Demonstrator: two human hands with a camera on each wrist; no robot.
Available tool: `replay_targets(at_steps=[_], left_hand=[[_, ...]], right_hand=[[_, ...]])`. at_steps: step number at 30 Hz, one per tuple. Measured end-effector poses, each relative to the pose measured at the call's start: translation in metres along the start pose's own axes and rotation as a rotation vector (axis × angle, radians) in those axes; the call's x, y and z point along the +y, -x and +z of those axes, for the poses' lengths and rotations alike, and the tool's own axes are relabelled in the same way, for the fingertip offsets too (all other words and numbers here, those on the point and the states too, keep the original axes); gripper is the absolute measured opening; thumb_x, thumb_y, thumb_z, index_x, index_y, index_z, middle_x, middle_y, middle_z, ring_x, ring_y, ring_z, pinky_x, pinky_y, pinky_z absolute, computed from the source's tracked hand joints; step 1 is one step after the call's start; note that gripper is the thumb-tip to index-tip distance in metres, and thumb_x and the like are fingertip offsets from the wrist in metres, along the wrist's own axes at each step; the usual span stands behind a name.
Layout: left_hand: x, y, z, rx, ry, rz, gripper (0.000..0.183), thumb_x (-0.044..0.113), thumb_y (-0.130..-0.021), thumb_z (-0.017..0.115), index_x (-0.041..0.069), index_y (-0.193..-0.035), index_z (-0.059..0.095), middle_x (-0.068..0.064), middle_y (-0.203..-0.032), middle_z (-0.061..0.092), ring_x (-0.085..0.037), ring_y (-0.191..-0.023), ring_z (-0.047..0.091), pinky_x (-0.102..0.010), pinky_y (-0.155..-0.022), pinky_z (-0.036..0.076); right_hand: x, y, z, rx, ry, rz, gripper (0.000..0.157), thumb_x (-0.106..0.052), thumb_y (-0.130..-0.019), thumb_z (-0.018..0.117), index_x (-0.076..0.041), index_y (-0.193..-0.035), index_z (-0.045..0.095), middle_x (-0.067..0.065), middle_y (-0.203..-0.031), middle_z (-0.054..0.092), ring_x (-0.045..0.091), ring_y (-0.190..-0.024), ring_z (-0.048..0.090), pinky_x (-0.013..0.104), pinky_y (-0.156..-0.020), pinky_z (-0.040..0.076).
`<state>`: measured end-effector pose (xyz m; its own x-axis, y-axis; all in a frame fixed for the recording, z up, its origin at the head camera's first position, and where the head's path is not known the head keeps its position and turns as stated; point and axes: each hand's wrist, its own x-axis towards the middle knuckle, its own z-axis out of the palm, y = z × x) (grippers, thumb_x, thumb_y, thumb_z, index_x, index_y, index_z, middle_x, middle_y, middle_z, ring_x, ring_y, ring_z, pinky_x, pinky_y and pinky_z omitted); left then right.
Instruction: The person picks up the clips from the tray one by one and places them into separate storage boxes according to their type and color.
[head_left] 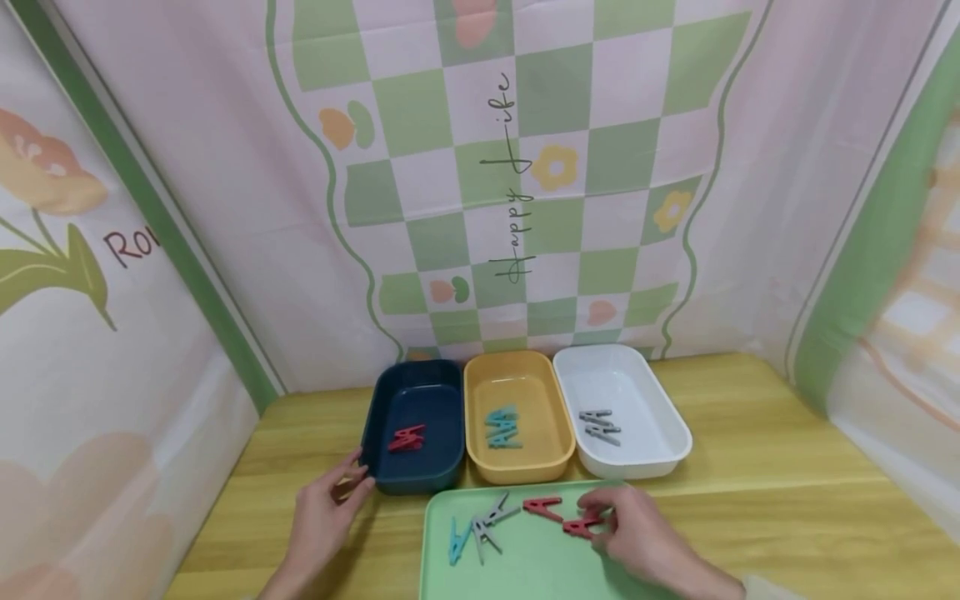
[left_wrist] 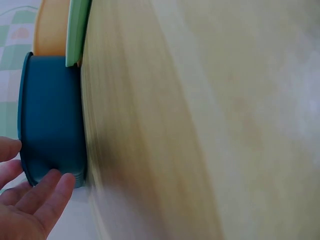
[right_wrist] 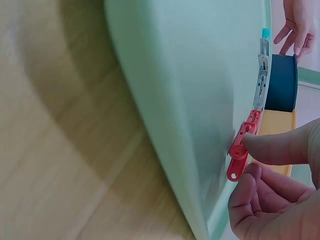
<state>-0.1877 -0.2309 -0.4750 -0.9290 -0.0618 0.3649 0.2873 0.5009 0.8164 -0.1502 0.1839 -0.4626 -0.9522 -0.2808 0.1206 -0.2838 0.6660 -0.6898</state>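
My left hand touches the near left corner of a dark blue tray with loosely extended fingers. In the left wrist view, fingertips rest on the tray's outer wall. Over a green tray, my right hand pinches a red clothespin between thumb and fingers. The right wrist view shows the thumb on that red clothespin. Just left of it lies another red clothespin. Two grey clothespins and a blue clothespin lie farther left.
Behind the green tray stand the blue tray with red clothespins, a yellow tray with light blue clothespins, and a white tray with grey clothespins. Patterned cloth hangs around the wooden table.
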Motion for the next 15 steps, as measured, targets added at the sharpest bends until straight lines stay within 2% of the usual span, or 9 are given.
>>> replay_targets(at_steps=[3, 5, 9, 12, 15], left_hand=[[0.0001, -0.0001, 0.0000, -0.002, -0.003, -0.009, 0.021, 0.007, -0.082, 0.074, 0.004, -0.102, 0.069, -0.009, -0.133, 0.054, -0.024, -0.097, 0.066, -0.022, -0.074, 0.057], [0.0005, -0.0001, 0.0000, -0.007, -0.005, -0.016, 0.020, 0.007, -0.083, 0.074, 0.004, -0.101, 0.069, -0.009, -0.134, 0.054, -0.024, -0.097, 0.066, -0.022, -0.074, 0.057], [0.0009, -0.0002, 0.0000, -0.014, -0.007, -0.034, 0.019, 0.008, -0.083, 0.074, 0.005, -0.101, 0.069, -0.008, -0.135, 0.053, -0.022, -0.098, 0.066, -0.021, -0.074, 0.057], [0.0004, -0.0002, 0.0001, -0.012, -0.006, -0.034, 0.019, 0.008, -0.083, 0.074, 0.005, -0.101, 0.069, -0.007, -0.135, 0.053, -0.021, -0.098, 0.066, -0.021, -0.074, 0.056], [-0.0003, -0.0003, 0.0004, -0.007, 0.002, -0.025, 0.019, 0.007, -0.083, 0.074, 0.004, -0.101, 0.069, -0.008, -0.134, 0.054, -0.021, -0.098, 0.066, -0.021, -0.074, 0.057]], right_hand=[[-0.0029, 0.0000, 0.0011, -0.011, -0.009, -0.028, 0.042, 0.006, -0.062, 0.076, -0.004, -0.102, 0.070, -0.004, -0.084, 0.066, 0.006, -0.061, 0.050, 0.020, -0.051, 0.045], [-0.0051, 0.0002, 0.0016, -0.011, -0.004, -0.009, 0.046, 0.004, -0.060, 0.078, -0.005, -0.105, 0.069, -0.004, -0.087, 0.066, 0.007, -0.062, 0.050, 0.021, -0.052, 0.045], [-0.0083, 0.0005, 0.0018, 0.017, 0.044, 0.058, 0.054, 0.000, -0.055, 0.082, -0.009, -0.107, 0.069, -0.005, -0.092, 0.066, 0.011, -0.074, 0.056, 0.031, -0.067, 0.053], [-0.0084, 0.0002, 0.0017, 0.027, 0.074, 0.081, 0.058, 0.001, -0.053, 0.082, -0.009, -0.108, 0.068, -0.006, -0.088, 0.065, 0.015, -0.082, 0.057, 0.039, -0.076, 0.053], [-0.0072, 0.0003, 0.0017, 0.010, 0.076, 0.069, 0.059, 0.004, -0.054, 0.080, -0.008, -0.109, 0.066, -0.007, -0.084, 0.062, 0.014, -0.078, 0.056, 0.034, -0.071, 0.052]])
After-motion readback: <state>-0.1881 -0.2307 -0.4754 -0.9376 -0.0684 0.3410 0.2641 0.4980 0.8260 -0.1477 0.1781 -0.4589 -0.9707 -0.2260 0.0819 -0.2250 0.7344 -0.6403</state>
